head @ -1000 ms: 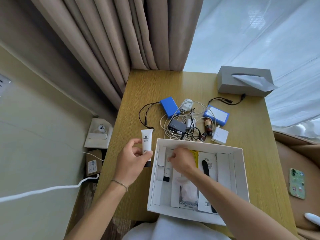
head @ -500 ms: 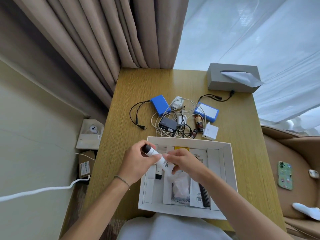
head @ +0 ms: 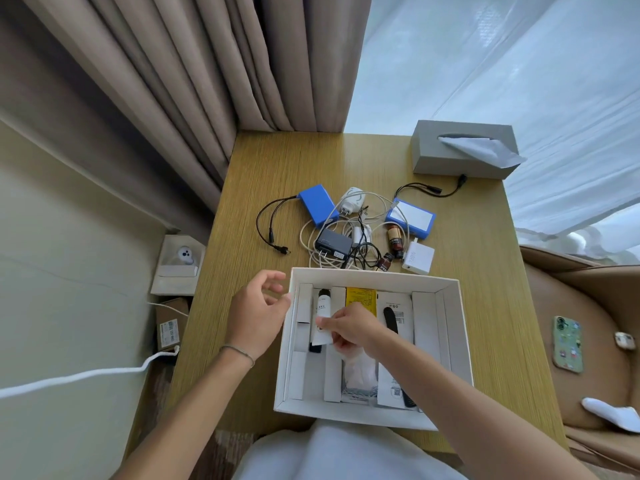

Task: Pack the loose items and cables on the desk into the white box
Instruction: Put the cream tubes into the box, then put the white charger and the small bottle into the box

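— So, where do we stand with the white box (head: 372, 277)?

— We see it open on the wooden desk (head: 263, 168), at the near edge. Our right hand (head: 349, 329) is inside it, fingers pinching the flat end of a white tube (head: 322, 315) with a black cap, which lies lengthwise in a slot on the box's left side.

— And our left hand (head: 256, 313)?

— It hovers just outside the box's left wall, fingers loosely curled and holding nothing. We see a thin bracelet (head: 239, 349) on that wrist.

— What else is in the box?

— We can make out a yellow packet (head: 360, 297) near the far wall and a black strip (head: 390, 318) on a white card to the right of our hand.

— And what lies loose on the desk?

— Beyond the box we see a tangle of white cables (head: 325, 230), a black charger (head: 333, 244) in the middle of it, a white plug (head: 352, 200), two blue battery packs (head: 317, 204) (head: 412, 218) with black leads, two small brown bottles (head: 394, 239) (head: 384, 262) and a white charger (head: 419, 257). A grey tissue box (head: 460, 152) sits at the far right corner.
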